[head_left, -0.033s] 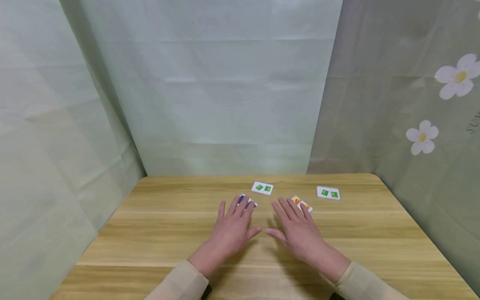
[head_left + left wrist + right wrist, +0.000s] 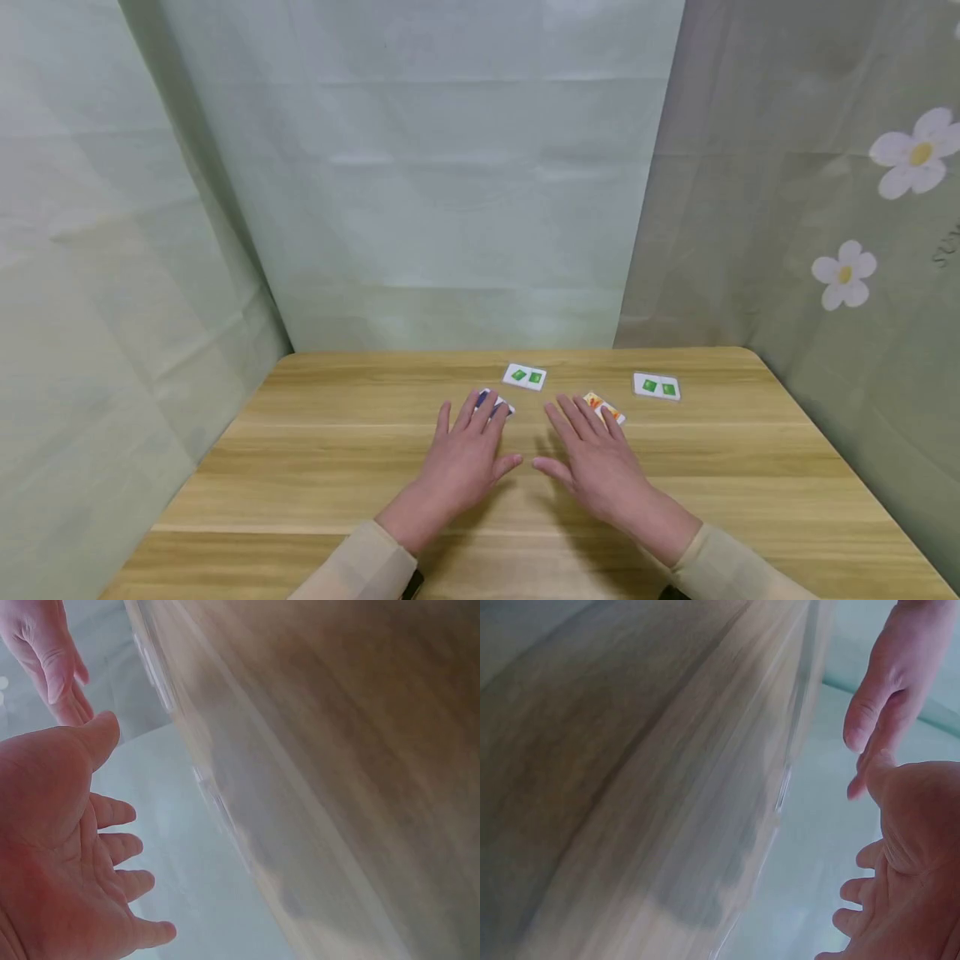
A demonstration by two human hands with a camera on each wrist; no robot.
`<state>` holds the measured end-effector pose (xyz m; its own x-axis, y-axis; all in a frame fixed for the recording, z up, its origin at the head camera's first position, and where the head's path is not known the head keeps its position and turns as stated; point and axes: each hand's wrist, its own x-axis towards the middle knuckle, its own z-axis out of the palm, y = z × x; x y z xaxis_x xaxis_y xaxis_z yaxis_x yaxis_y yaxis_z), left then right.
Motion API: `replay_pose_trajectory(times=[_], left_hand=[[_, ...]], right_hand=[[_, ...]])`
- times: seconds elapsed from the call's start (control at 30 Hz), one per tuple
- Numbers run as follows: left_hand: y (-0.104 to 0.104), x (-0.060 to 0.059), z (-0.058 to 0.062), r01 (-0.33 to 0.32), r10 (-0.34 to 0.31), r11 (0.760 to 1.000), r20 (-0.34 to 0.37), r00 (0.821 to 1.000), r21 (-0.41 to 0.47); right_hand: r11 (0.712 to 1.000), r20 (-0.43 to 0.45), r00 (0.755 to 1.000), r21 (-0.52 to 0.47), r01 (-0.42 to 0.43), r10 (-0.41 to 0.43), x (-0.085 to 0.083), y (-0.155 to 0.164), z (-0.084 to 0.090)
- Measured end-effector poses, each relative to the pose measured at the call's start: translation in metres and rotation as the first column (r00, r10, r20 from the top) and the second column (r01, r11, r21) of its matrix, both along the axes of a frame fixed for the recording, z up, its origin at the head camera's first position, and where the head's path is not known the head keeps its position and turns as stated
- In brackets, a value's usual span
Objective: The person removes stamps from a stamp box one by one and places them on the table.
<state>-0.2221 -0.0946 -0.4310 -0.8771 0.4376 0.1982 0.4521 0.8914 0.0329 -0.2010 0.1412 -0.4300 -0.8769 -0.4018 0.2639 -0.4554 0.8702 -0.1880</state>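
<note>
My left hand (image 2: 459,467) hovers palm down over the table with its fingers spread, holding nothing. Beneath its fingertips, partly covered in the head view, lies a white card with dark blue pictures (image 2: 482,398). My right hand (image 2: 602,467) mirrors it, also raised and bare, fingers stretched forward. A white card with orange pictures (image 2: 592,401) is partly hidden behind those fingers. The two thumbs point at each other with a small gap. In the left wrist view, the left palm (image 2: 56,847) is off the tabletop; the right wrist view shows the right palm (image 2: 915,855) likewise raised.
Farther back lie two white cards with green pictures, one card (image 2: 524,377) near the middle and another card (image 2: 657,387) to the right. The wooden table (image 2: 300,467) has rounded far corners. Pale curtains (image 2: 450,208) hang behind and at both sides.
</note>
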Motion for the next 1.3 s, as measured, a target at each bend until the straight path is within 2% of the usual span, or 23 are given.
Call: replay_pose_trajectory(times=[0.77,1.03,1.3], left_hand=[[-0.003,0.0,0.002,0.01,-0.012,0.998,0.037,0.999,0.055],[-0.006,-0.006,0.005,-0.006,0.003,0.998,0.035,0.999,0.06],[-0.01,-0.013,0.008,-0.029,0.024,0.997,0.07,0.997,0.07]], right_hand=[[1.0,0.024,1.0,0.014,0.004,-0.004,-0.001,0.0,-0.002],[1.0,-0.032,0.999,-0.006,-0.017,0.017,-0.005,0.0,-0.004],[1.0,0.004,1.0,0.021,-0.008,0.008,-0.012,-0.004,0.0]])
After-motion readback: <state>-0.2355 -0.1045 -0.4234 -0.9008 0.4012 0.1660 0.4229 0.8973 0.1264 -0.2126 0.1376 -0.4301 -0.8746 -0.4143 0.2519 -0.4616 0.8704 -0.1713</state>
